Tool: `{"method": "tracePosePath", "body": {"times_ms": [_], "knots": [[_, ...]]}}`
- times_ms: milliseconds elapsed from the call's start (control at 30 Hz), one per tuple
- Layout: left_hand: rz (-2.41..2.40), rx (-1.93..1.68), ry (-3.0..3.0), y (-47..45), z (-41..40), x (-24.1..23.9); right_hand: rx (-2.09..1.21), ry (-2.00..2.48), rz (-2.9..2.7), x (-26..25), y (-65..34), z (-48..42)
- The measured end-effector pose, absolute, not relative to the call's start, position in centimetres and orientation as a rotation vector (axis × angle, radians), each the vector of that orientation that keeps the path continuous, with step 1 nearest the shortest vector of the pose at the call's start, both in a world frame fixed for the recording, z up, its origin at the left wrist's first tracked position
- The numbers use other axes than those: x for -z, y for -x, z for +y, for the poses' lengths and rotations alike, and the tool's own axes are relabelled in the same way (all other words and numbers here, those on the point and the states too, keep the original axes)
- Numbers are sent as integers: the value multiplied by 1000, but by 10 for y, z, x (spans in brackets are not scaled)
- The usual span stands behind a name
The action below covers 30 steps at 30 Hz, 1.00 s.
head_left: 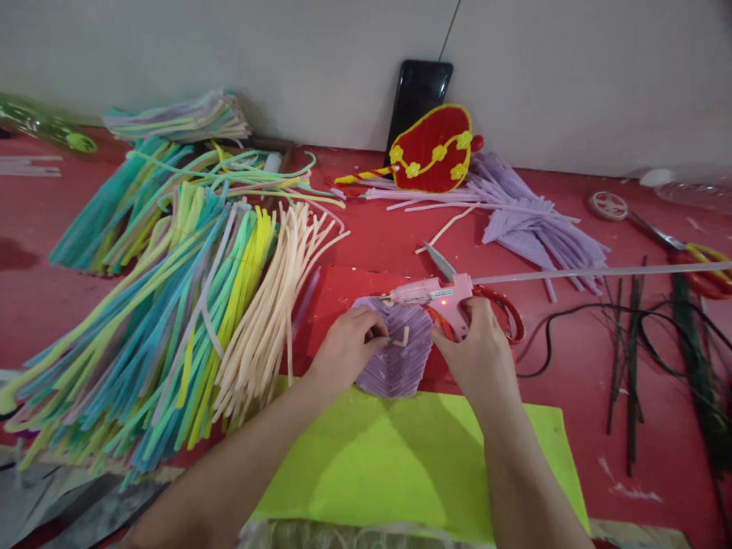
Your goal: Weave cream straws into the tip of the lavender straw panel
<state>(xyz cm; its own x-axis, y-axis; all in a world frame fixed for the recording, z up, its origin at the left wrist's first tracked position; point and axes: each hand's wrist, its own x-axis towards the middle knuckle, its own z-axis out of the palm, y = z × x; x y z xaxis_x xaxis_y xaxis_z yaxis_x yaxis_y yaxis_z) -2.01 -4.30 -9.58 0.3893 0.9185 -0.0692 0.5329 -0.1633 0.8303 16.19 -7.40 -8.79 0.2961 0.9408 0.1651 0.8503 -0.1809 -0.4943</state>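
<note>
Here, the left hand (347, 341) pinches one bent cream piece (406, 336) over one purple panel (393, 372). The right hand (481, 345) grips one glue gun (460, 291) (pink).

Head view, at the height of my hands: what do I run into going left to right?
Mixed-color stems, cream stems, left hand, purple panel, right hand, thin dark stems, dark green bundle.

Bare forearms (260, 450) angled inward, left hand (350, 339) pinching, right hand (483, 345) curled in a grip
</note>
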Motion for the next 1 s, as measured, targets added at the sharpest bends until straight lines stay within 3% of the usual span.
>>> {"method": "tracePosePath", "body": {"times_ms": [1000], "knots": [[1247, -584, -1780, 21, -43, 98, -341, 2308, -1551, 68, -161, -77]]}}
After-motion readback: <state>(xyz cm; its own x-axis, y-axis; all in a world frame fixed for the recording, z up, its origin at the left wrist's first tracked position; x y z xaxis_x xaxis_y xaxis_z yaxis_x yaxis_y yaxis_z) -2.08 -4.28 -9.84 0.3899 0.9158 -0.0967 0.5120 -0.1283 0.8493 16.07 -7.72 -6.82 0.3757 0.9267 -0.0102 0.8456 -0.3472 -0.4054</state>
